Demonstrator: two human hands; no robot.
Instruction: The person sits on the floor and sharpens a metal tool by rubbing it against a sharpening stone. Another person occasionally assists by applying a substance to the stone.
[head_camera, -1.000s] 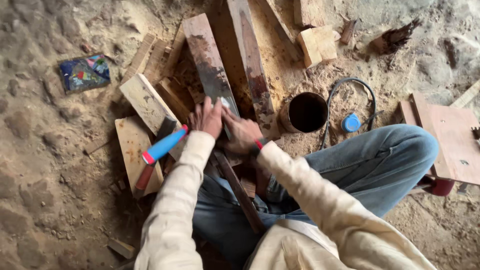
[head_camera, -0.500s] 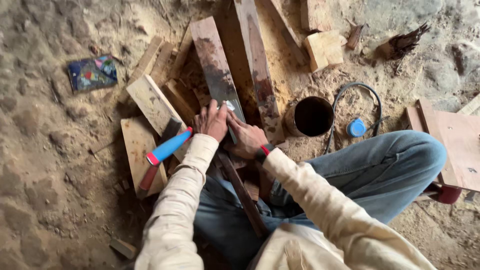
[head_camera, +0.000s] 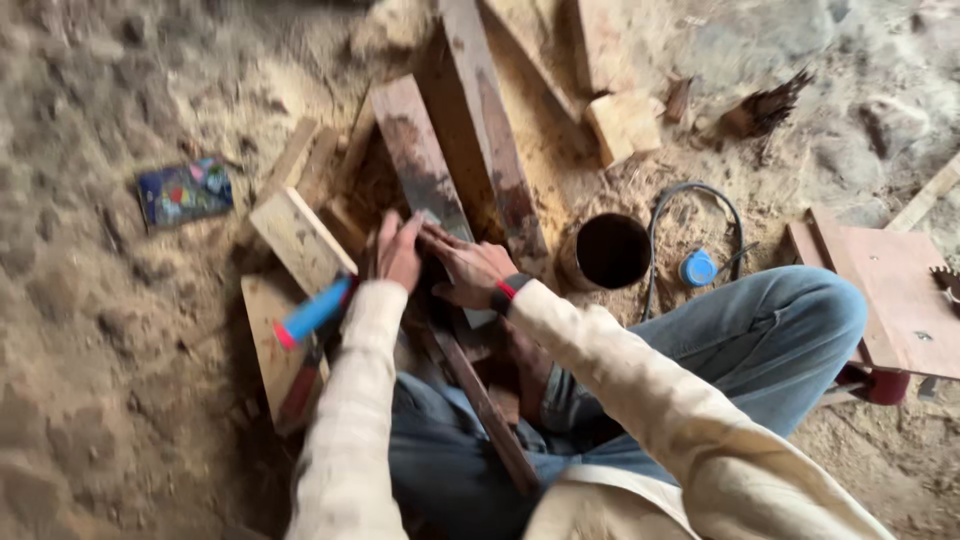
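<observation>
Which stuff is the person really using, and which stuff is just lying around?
Being used:
left hand
right hand
dark plank under both hands

Just lying around:
blue-handled tool
round tin
black cable
blue cap
colourful packet
wood block

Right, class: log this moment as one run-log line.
left hand: on plank | right hand: on plank | blue-handled tool: beside left arm | dark can: right

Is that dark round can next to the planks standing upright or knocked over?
Upright. The can shows its round open mouth straight up to the head camera, on the sandy ground by the stained plank. Its inside is too dark to tell contents.
</observation>
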